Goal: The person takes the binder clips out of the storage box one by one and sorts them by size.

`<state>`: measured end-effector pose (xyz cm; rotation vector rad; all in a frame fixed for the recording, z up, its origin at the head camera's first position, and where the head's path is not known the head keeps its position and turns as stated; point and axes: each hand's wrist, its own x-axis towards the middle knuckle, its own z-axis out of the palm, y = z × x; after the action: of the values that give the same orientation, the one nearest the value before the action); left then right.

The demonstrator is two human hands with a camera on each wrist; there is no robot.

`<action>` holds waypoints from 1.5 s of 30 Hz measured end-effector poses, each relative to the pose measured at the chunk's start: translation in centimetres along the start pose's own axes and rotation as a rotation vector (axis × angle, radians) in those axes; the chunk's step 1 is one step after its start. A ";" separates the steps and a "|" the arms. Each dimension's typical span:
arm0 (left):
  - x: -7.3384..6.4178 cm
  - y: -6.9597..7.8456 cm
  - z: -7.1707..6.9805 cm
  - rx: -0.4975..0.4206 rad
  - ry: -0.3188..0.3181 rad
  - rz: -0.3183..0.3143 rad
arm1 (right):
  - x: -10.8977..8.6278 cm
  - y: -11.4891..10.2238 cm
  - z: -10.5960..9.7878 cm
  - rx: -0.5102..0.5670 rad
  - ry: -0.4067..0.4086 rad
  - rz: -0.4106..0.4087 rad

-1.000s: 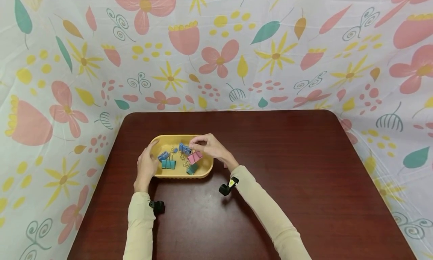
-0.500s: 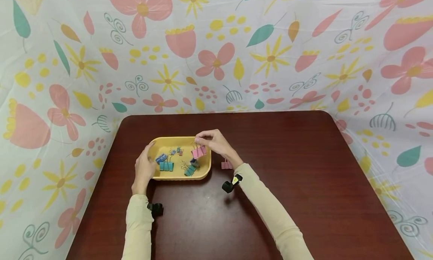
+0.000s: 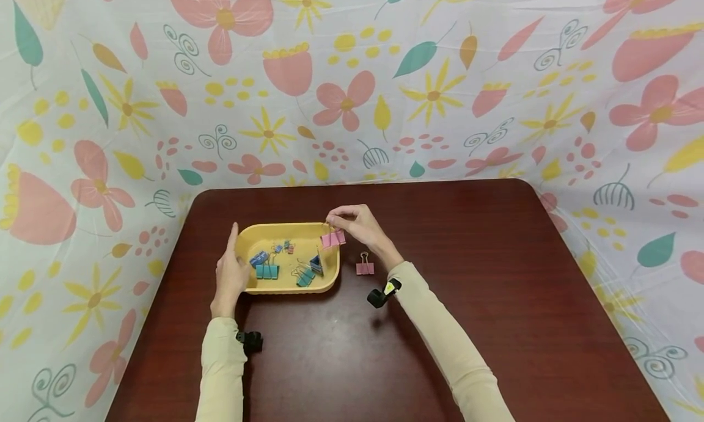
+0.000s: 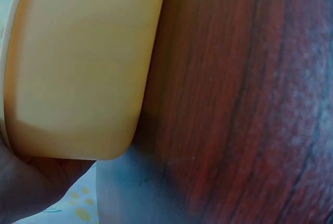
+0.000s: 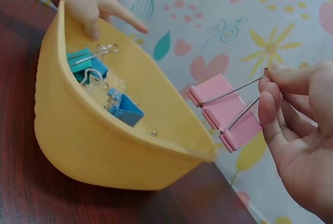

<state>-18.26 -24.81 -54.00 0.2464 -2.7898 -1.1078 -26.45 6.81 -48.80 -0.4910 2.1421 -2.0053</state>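
My right hand (image 3: 357, 223) pinches a pink binder clip (image 5: 223, 107) by its wire handles. The clip hangs above the right end of a yellow plastic tray (image 5: 104, 140), clear of the rim. At the tray's left end, my left hand (image 3: 229, 275) holds the wall, its thumb over the rim and index finger stretched out straight; its other fingers are mostly hidden. Inside the tray lie a teal binder clip (image 3: 267, 272), another teal clip (image 3: 305, 278), a blue clip (image 3: 258, 259), a dark blue clip (image 3: 316, 264) and several tiny clips (image 3: 286, 247).
Another pink binder clip (image 3: 365, 267) lies on the dark red-brown table (image 3: 467, 275), right of the tray, handles pointing away. A flower-patterned cloth (image 3: 352, 135) hangs behind and beside the table. Black wrist cameras (image 3: 383, 293) are strapped to both sleeves.
My right hand has lifted the pink binder clip from among the others and moved it rightward to the tray's edge. My left index finger has straightened. The table's pink clip is now uncovered.
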 end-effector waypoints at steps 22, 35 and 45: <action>0.1 0.4 -0.3 -0.034 -0.042 -0.107 | -0.3 1.5 -4.6 -0.045 0.212 0.067; 0.2 0.2 -0.1 -0.040 -0.044 -0.115 | -0.9 4.5 -5.9 -0.053 0.236 0.118; 0.2 0.3 -0.1 -0.035 -0.040 -0.121 | -1.2 6.1 -6.0 -0.057 0.237 0.160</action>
<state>-18.49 -24.71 -53.71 0.3988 -2.8200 -1.1996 -28.18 13.13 -54.48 -0.0877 2.2950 -2.0050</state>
